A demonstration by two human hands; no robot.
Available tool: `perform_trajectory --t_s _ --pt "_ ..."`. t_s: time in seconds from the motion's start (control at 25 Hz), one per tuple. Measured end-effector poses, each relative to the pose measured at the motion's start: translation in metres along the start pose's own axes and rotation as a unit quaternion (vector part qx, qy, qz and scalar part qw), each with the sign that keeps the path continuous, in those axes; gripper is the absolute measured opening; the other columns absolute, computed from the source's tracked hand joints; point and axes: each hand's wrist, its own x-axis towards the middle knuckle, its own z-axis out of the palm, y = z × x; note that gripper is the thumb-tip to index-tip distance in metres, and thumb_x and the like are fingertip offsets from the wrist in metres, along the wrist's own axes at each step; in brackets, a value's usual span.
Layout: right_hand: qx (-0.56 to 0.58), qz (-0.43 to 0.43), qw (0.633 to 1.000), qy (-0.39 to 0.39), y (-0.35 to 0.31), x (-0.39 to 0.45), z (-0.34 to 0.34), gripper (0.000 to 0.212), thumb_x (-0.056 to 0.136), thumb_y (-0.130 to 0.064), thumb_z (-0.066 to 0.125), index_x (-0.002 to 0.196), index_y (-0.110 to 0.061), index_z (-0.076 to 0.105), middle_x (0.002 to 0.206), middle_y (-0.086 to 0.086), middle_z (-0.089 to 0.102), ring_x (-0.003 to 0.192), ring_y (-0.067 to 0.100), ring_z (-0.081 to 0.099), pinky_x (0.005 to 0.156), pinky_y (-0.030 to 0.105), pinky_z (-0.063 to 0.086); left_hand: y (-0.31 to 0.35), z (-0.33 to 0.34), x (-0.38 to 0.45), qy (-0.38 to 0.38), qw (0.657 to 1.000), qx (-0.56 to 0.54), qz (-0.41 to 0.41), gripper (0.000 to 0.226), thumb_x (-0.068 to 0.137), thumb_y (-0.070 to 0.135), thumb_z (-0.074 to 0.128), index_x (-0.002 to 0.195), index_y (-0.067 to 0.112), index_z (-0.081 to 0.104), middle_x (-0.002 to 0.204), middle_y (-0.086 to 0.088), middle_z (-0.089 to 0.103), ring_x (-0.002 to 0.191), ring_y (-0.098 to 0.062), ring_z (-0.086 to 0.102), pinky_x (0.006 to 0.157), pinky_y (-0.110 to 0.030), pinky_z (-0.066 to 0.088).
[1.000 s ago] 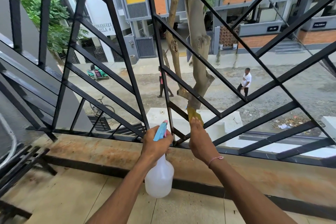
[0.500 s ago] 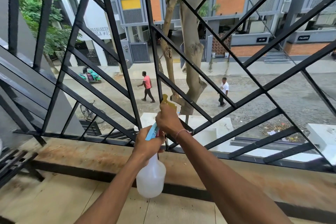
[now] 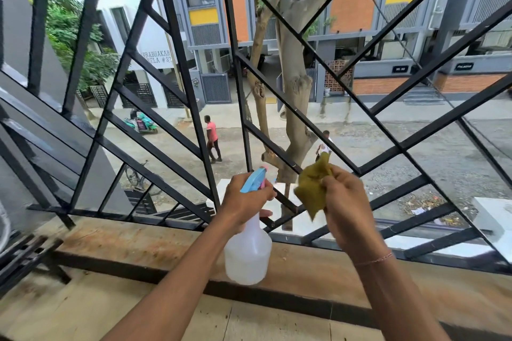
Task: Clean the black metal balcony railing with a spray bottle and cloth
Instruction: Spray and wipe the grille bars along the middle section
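The cloth [image 3: 313, 187] has been drawn off the upright bar where it was pressed half a second ago and is now held just right of it, in front of the lower diagonals; a second ago it lay lower, on the bars near the ledge. It is bunched and pinched by the curled fingers of the right hand [image 3: 345, 202], with a yellow-green corner sticking up and another hanging down. Whether the cloth touches a bar cannot be told. The bottle [image 3: 248, 252] has been kept at the same spot near the foot of the upright: its neck is gripped by the left hand [image 3: 243, 202], fingers wrapped round under the blue trigger head, which is pointed up and right towards the railing [image 3: 177, 44]. The translucent white body hangs below the fist, seen against the stained ledge [image 3: 144, 241]. The two hands are set close side by side, apart. The railing's black bars are spread across the far side of the ledge, from the left to the right edge. Beyond them a tree [image 3: 295, 86] and a street with two walkers are seen.
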Motion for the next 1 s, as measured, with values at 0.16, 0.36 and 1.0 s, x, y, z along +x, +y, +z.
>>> perform_trajectory --t_s 0.16,0.36,1.0 --pt "-0.127 -0.028 0.991 0.017 -0.016 0.003 -0.019 0.027 0.103 -0.004 0.038 0.105 0.004 0.063 0.092 0.030 0.061 0.079 0.032 0.060 0.082 0.066 0.054 0.015 0.020 -0.003 -0.001 1.000 0.024 -0.019 0.017 0.088 0.007 0.070 0.088 0.020 0.060 0.091 -0.011 0.062 0.081 -0.021 0.063 0.061 -0.033 0.061" --pt "-0.202 -0.038 0.979 -0.014 -0.018 0.014 -0.025 0.035 0.103 -0.003 0.034 0.103 -0.020 0.065 0.085 0.024 0.056 0.076 0.030 0.052 0.085 0.068 0.049 0.014 0.034 -0.008 0.009 0.997 0.069 -0.041 0.024 0.087 0.008 0.070 0.083 0.023 0.052 0.087 -0.009 0.061 0.072 -0.019 0.059 0.057 -0.029 0.055" --pt "-0.379 -0.226 0.889 -0.120 -0.006 0.065 0.072 0.031 0.096 0.003 0.038 0.123 0.005 0.055 0.112 0.026 0.062 0.101 0.040 0.057 0.080 0.042 0.046 0.028 0.000 -0.001 0.043 0.999 0.017 -0.010 0.018 0.085 0.003 0.070 0.092 0.019 0.069 0.093 -0.017 0.072 0.085 -0.026 0.070 0.063 -0.037 0.062"
